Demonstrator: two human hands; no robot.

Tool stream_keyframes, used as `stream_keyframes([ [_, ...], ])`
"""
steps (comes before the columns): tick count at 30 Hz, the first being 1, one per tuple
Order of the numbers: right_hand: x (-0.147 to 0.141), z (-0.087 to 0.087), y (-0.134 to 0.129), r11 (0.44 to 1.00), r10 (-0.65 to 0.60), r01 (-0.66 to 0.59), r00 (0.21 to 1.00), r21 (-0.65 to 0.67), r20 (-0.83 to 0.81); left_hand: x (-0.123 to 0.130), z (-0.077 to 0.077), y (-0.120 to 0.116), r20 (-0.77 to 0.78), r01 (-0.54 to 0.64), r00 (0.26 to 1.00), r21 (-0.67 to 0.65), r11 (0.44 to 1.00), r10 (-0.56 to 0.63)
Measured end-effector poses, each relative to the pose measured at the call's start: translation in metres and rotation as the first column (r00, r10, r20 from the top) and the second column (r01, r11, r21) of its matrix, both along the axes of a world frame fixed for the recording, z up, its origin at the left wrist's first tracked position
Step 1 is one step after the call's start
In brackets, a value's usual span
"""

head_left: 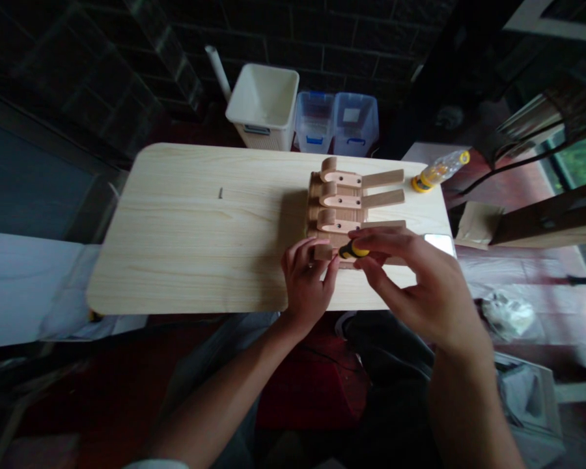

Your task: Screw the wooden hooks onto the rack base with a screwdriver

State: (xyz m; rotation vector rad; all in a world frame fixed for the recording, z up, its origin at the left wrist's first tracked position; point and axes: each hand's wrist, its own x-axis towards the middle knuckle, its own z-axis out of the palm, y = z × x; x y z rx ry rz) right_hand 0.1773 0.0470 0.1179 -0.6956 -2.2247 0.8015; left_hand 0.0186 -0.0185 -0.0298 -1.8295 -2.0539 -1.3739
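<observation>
Showing smooth, round-nosed wooden hooks (339,221), dotted with dark screws (340,178), along a wooden rack (348,213) lying on a pale, grained tabletop (190,247). Pinching a stubby yellow-and-black screwdriver (354,249) in the right hand (422,280), over the rack's near end. Curling the left hand (308,280) around the nearest hook (323,252) at its blunt end, just left of the screwdriver.

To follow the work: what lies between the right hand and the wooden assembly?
The head view shows a yellow and black tool, gripped by the right hand, over the wooden assembly.
</observation>
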Motion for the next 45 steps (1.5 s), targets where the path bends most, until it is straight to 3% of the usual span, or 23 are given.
stream_keyframes([
  [12, -0.0023, -0.0034, 0.0001, 0.999, -0.024, 0.023, 0.998, -0.028, -0.056, 0.0001, 0.0003, -0.0002, -0.006, 0.001, 1.0, 0.007, 1.0, -0.001],
  [21, -0.0047, -0.0033, 0.0012, 0.998, -0.035, 0.037, 0.999, 0.046, -0.04, 0.0009, 0.0005, 0.0003, -0.023, -0.016, 1.0, 0.0, 1.0, 0.016],
  [29, -0.0049, -0.002, -0.0014, 0.999, 0.002, -0.001, 1.0, 0.033, -0.022, 0.0004, 0.0001, 0.0003, -0.006, -0.001, 1.0, 0.005, 1.0, 0.001],
  [35, -0.0042, -0.0038, 0.0024, 0.994, -0.074, 0.077, 0.997, 0.084, -0.035, 0.0003, 0.0009, -0.0012, 0.023, 0.008, 1.0, -0.034, 0.999, -0.007],
  [41, -0.0041, -0.0043, 0.0008, 1.0, 0.003, -0.003, 0.999, -0.006, -0.038, 0.0003, 0.0016, -0.0016, 0.018, 0.005, 1.0, -0.032, 0.999, -0.004],
  [45, -0.0034, -0.0043, 0.002, 1.0, -0.01, 0.011, 1.0, 0.029, -0.025, 0.0006, 0.002, -0.0016, 0.028, 0.005, 1.0, -0.034, 0.999, -0.004],
])
